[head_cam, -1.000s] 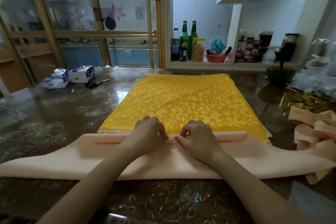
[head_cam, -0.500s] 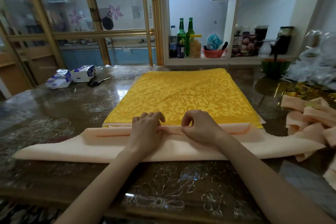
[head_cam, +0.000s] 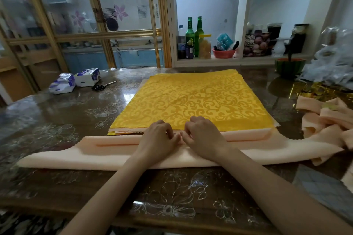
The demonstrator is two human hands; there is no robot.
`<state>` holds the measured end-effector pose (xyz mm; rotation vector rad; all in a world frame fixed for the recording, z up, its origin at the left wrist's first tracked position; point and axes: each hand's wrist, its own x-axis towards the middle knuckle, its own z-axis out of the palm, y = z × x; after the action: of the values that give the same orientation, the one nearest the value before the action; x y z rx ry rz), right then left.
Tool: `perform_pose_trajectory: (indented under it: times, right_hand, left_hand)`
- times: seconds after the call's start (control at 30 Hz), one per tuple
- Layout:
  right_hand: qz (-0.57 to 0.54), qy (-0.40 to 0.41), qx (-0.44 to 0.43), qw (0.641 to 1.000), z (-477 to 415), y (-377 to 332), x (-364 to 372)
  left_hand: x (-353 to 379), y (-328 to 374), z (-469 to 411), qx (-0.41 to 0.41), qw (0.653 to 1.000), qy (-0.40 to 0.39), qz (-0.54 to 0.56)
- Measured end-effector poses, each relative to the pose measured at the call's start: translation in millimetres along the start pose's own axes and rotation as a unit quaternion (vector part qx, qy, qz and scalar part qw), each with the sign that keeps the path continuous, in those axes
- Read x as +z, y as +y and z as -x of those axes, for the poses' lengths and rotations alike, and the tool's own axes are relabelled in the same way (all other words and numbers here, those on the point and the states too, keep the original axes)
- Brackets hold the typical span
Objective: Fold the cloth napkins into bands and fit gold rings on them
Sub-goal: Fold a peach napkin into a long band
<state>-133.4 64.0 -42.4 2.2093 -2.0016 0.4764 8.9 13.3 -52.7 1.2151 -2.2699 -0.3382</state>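
A long peach napkin lies folded in a wide band across the near part of the table. Its far edge is turned over into a narrow fold. My left hand and my right hand sit side by side at the middle of that fold, fingers curled and pinching the cloth edge. Behind them lies a stack of square napkins with a yellow patterned napkin on top. A heap of loose peach napkins lies at the right. Crumpled gold foil lies beyond the heap; no gold ring shows plainly.
The glossy table has a flower-printed cover. At the back left are two tissue packs and black scissors. A green bowl and clear plastic bags stand at the back right. A shelf with bottles is behind.
My two hands have moved closer together along the fold. The view has tilted slightly, and the peach band sits a little nearer the table's front edge.
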Motion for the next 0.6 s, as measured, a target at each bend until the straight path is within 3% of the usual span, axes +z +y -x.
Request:
perform_pose_trajectory:
  times: [0.07,0.2,0.27,0.37,0.5,0.6]
  right_hand:
    - [0.020,-0.009,-0.020,1.000,-1,-2,9]
    - [0.007,-0.115,-0.041,0.992,-1,5,17]
    - [0.006,-0.157,-0.022,0.987,1,15,16]
    - [-0.019,-0.199,0.022,0.980,12,39,9]
    - [-0.033,-0.192,0.064,0.979,28,68,-3]
    - [-0.075,-0.115,0.059,0.989,35,68,-9]
  left_hand:
    - [0,1,3,-0.020,1.000,0.000,0.006]
    - [8,-4,6,-0.017,0.982,-0.113,-0.148]
    - [9,-6,6,-0.024,0.971,-0.162,-0.175]
    - [9,-6,5,-0.038,0.969,-0.177,-0.168]
    - [9,-10,3,-0.020,0.974,-0.169,-0.151]
    - [5,-13,3,-0.005,0.988,-0.141,-0.069]
